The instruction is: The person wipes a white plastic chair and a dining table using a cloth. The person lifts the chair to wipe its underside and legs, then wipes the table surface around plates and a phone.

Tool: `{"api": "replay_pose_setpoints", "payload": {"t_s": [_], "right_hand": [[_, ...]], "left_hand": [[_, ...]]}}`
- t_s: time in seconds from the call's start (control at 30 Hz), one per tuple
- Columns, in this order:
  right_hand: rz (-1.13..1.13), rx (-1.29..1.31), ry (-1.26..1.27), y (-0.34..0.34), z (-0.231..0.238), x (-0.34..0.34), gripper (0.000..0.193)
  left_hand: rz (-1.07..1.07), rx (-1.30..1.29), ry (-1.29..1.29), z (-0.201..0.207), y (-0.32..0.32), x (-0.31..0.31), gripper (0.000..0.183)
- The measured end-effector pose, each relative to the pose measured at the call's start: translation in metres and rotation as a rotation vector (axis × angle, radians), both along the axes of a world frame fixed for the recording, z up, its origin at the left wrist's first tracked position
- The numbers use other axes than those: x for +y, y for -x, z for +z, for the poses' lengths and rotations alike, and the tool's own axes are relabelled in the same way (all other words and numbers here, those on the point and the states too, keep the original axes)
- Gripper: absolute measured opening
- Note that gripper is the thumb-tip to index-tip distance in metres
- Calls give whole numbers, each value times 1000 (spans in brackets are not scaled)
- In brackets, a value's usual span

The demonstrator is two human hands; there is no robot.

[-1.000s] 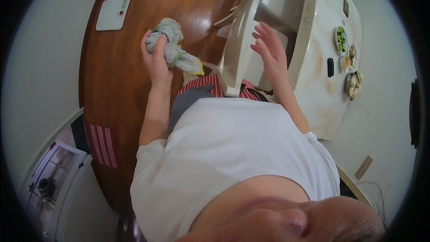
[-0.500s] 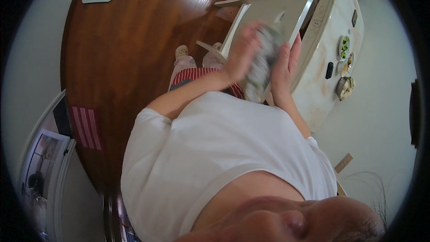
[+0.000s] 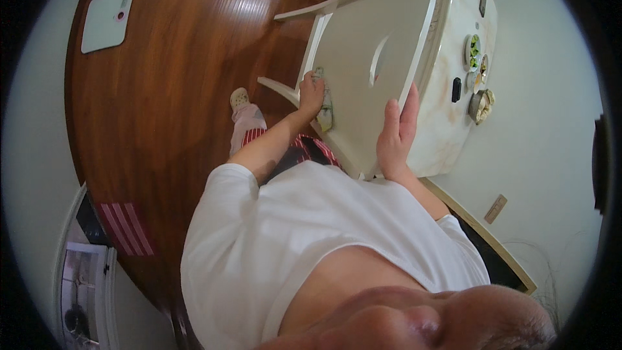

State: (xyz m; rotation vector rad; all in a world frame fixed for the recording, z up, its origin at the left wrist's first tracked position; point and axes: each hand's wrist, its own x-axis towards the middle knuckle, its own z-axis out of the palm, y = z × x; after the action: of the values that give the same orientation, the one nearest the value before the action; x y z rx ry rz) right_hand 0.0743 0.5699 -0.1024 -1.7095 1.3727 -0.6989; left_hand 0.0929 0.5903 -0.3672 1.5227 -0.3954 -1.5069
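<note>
a cream-coloured chair [image 3: 372, 71] is seen tipped over, its smooth seat panel turned up toward the camera, with a curved slot cut into the panel and pale legs and rails reaching out to the left. a crumpled cloth [image 3: 324, 107], greenish-white and soft in texture, is pressed against the left part of that panel by the left hand [image 3: 311, 93], whose fingers are curled down over it in a clenched hold. the right edge of the panel is gripped by the right hand [image 3: 396, 135], with the fingers laid flat along the rim and the thumb on the face of the seat.

behind the chair stands one white desk [image 3: 453, 136] with a glossy, marble-like top veined in brown. three small round dishes are counted on it: one dish [image 3: 473, 52] holding green pieces, a second dish [image 3: 484, 69] just beside it whose contents are too small to be told, and a third dish [image 3: 482, 105] holding something pale and heaped (possibly food, though the view is too poor to be sure). a small dark object [image 3: 456, 89] lies near them.

the floor [image 3: 175, 78] is of polished reddish-brown wood with a strong sheen. one flat white square scale [image 3: 107, 19] rests on it at the far left, well apart from the chair. one foot in a pale clog [image 3: 240, 98] is planted near the chair's legs.
</note>
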Motion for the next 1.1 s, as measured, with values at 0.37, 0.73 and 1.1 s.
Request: {"api": "replay_pose_setpoints", "payload": {"t_s": [0.37,0.73,1.1], "right_hand": [[-25,-63,-59,2,2,1,57],[-107,-123,-168,0,2,4,63],[-157,-89,-170,-4,0,5,64]], "left_hand": [[204,-146,1128,171,-94,-165,36],[170,-112,711,7,-51,-199,37],[89,-135,122,-113,27,-11,50]]}}
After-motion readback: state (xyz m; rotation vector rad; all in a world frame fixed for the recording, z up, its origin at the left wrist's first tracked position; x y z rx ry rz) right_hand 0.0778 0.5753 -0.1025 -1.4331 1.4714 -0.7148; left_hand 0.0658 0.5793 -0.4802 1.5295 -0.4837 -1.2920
